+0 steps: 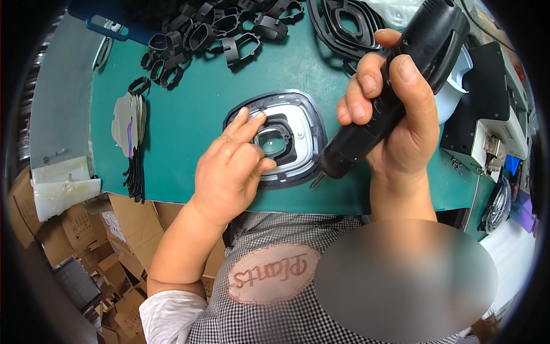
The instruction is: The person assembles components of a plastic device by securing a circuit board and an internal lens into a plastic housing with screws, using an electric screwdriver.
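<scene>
My right hand is wrapped round a thick black electric screwdriver, held tilted. Its bit points down and to the left, beside the lower right edge of a rounded housing. This housing lies on the table, with a black outer rim, a whitish inner plate and a black ring round a clear window in the middle. My left hand grips the housing from the left, fingers pressed by the central ring and thumb at its lower side. What the fingertips press on is partly hidden.
Black plastic frames lie heaped at the back of the green table. Black gasket rings are stacked further right. At left is a bundle of flat pieces with black strips. A black-and-white box machine stands right; cardboard boxes lie below left.
</scene>
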